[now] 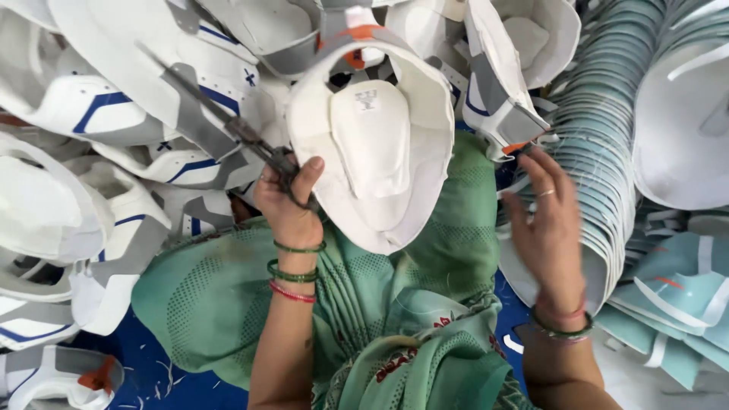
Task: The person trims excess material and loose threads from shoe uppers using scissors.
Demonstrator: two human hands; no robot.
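My left hand (pixel 287 203) grips a pair of dark metal scissors (pixel 228 125) whose blades point up and to the left. Its thumb rests against the edge of a white shoe upper (pixel 372 144) with an orange tab, which lies open over my green-clothed lap. My right hand (pixel 548 224) is blurred, fingers apart and holding nothing. Its fingertips lie just below another white and grey shoe upper (pixel 497 99) and against a curved stack of pale blue cut pieces (pixel 600 144).
A heap of white shoe uppers with blue stripes (pixel 114 106) fills the left and top. More pale blue and white pieces (pixel 676 288) lie at the right. Green cloth (pixel 213 296) covers my lap, over a blue floor with thread scraps (pixel 152 376).
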